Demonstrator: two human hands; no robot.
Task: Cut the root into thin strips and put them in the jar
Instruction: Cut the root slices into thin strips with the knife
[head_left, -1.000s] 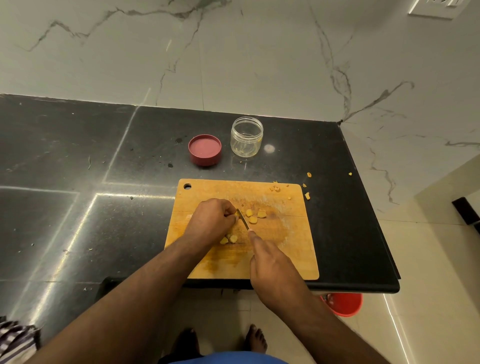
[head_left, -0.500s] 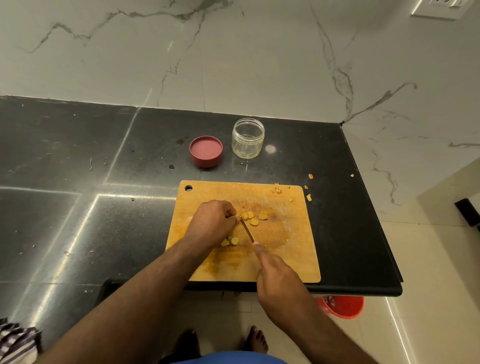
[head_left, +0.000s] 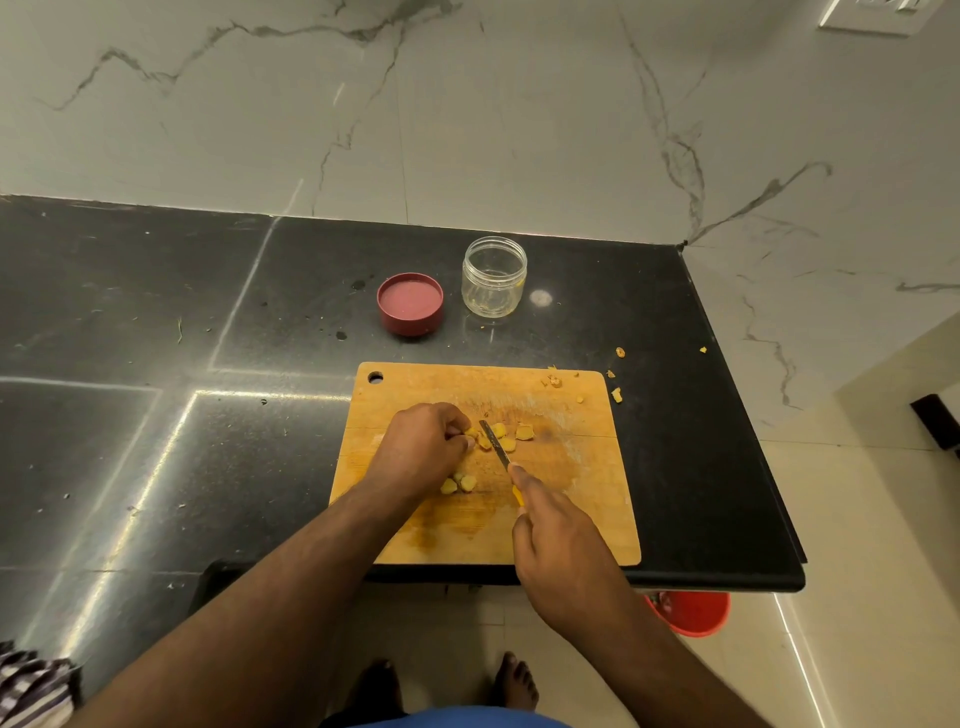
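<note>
- While cutting is under way on the board, no strips in the jar: task judged at an early-to-middle stage.
- Nearest, right hand (head_left: 563, 556) closed round the yellow handle of a small knife (head_left: 496, 446), forefinger laid along the spine; blade angled away and to the left, tip among the pieces.
- Left hand (head_left: 421, 449) curled, fingertips pinched on a piece of the root (head_left: 471, 433) just beside the blade; most of that piece hidden under the fingers, so remaining size not determinable.
- Cut pieces (head_left: 506, 444) lying loose on the cutting board (head_left: 597, 499) around the blade, with two more (head_left: 457, 484) nearer, below the left hand. Appear as chunks or slices, not thin strips; further cutting judged necessary.
- Small scraps at the far right corner of the board and on the black counter (head_left: 675, 467) beyond its right edge.
- Red lid (head_left: 410, 304) lying off the jar, underside up, beyond the board's far edge.
- Glass jar (head_left: 494, 276) upright and open, just right of the lid, well apart from the hands; seemingly empty, no yellow pieces visible inside.
- Outstanding: finish reducing to strips, transfer to jar.
</note>
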